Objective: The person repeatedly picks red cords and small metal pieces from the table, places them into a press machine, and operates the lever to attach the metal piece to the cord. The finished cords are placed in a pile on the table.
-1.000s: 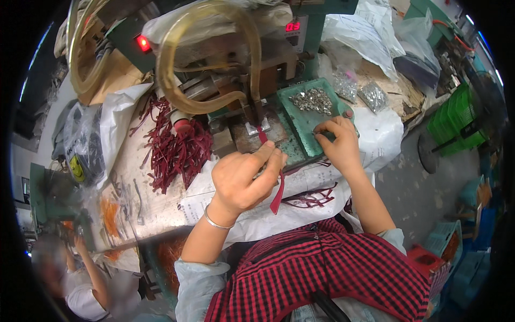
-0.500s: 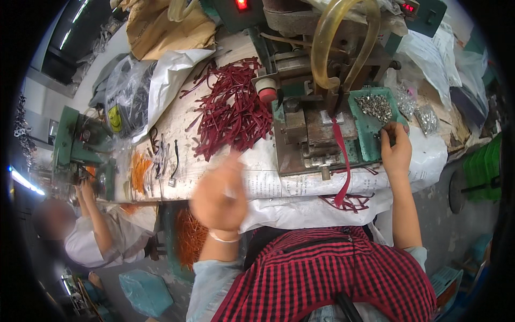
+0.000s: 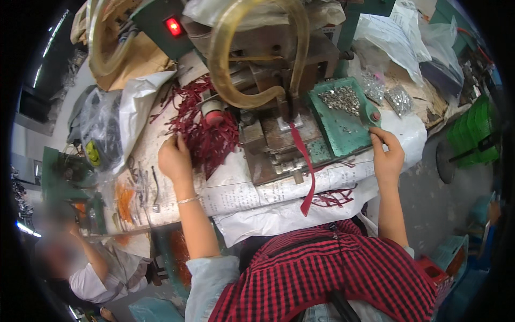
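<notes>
Strap (image 3: 309, 165) hanging from the press (image 3: 268, 138) looks light and soft, probably best held near its free end. Left hand (image 3: 175, 159), left of the press, and right hand (image 3: 388, 154), right of it, are curled; whether clamped, I cannot tell.

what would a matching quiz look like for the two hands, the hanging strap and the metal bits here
1. left hand
2. right hand
3. hanging dark red strap
4. small silvery metal pieces

a. heaped in the green tray
b. beside the strap pile
c. trailing from the machine
d. at the tray's right edge

Pairs: 1-b, 2-d, 3-c, 4-a
</notes>
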`<state>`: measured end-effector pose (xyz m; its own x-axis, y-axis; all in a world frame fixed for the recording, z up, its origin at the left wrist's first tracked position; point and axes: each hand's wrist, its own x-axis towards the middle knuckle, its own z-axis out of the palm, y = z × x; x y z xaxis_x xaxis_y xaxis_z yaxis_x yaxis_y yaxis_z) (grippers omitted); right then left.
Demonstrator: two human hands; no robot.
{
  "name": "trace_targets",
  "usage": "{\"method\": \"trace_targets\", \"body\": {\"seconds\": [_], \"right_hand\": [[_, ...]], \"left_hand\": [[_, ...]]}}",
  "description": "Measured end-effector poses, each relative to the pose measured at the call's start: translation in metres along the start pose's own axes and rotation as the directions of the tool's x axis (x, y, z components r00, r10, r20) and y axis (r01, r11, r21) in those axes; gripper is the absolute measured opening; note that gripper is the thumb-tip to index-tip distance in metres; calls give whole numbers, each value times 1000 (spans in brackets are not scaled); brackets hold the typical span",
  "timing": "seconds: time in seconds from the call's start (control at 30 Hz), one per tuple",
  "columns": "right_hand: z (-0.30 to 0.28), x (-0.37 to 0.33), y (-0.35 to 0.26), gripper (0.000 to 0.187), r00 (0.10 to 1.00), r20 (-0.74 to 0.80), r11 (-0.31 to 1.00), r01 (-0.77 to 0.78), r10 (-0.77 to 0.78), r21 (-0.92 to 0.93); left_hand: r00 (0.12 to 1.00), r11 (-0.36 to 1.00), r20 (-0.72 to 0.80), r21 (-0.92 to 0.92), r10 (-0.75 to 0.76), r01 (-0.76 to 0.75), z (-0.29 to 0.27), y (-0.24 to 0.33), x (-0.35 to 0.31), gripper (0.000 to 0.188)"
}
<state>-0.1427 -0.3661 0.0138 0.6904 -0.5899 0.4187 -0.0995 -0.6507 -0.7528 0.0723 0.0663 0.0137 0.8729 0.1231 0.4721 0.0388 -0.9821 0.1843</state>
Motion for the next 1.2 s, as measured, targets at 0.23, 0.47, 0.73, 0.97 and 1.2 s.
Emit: {"method": "trace_targets", "body": {"seconds": [0.23, 0.47, 0.73, 0.97, 1.2], "right_hand": [[32, 27, -104, 14, 917, 111, 877, 323, -382, 355], [86, 19, -130, 38, 993, 109, 723, -37, -53, 690], [53, 5, -163, 52, 956, 293, 548, -244, -2, 800], [37, 37, -117, 63, 927, 356, 757, -148, -118, 636], [31, 56, -9, 48, 995, -37, 876, -67, 97, 478]], "left_hand": [[983, 809, 83, -582, 161, -83, 18, 16, -10, 15], [994, 537, 71, -843, 78, 18, -7, 47, -40, 18], [836, 411, -381, -741, 395, -531, -120, 121, -83, 18], [582, 174, -530, -629, 617, -758, -103, 169, -103, 33], [635, 198, -479, -682, 606, -704, -104, 174, -106, 26]]}}
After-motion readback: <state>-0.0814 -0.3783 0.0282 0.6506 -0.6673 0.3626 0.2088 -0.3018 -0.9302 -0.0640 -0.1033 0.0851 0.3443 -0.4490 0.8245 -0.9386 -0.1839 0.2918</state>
